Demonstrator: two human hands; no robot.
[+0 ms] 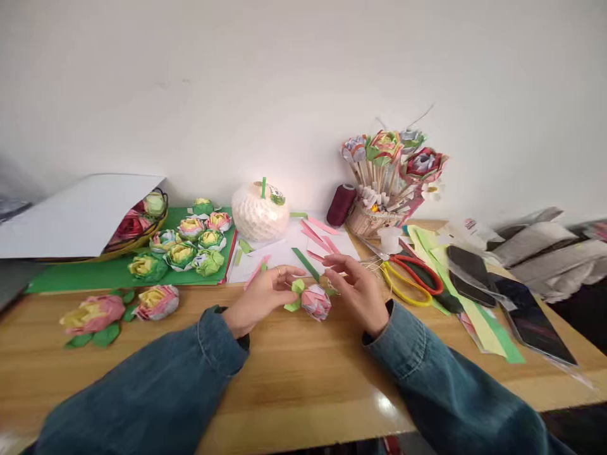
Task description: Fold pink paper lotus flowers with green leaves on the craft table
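A pink and white folded-paper flower (316,302) lies on the table between my two hands. Light green paper leaves (294,304) stick out on its left side. My left hand (263,297), with a ring on one finger, has its thumb and fingers closed about the upper leaf; the exact contact is partly hidden. Just right of the flower, my right hand (358,291) is curved with fingers apart, and nothing shows between them. A dark green paper strip (306,264) and pink paper strips (325,235) lie on white paper beyond the hands.
Finished paper flowers (181,254) rest on a green folder (95,276) at left, others (156,302) nearer. A white apple-shaped lamp (260,212), maroon thread spool (342,204) and flower basket (374,221) line the wall. Scissors (408,284) and phones (528,316) lie right.
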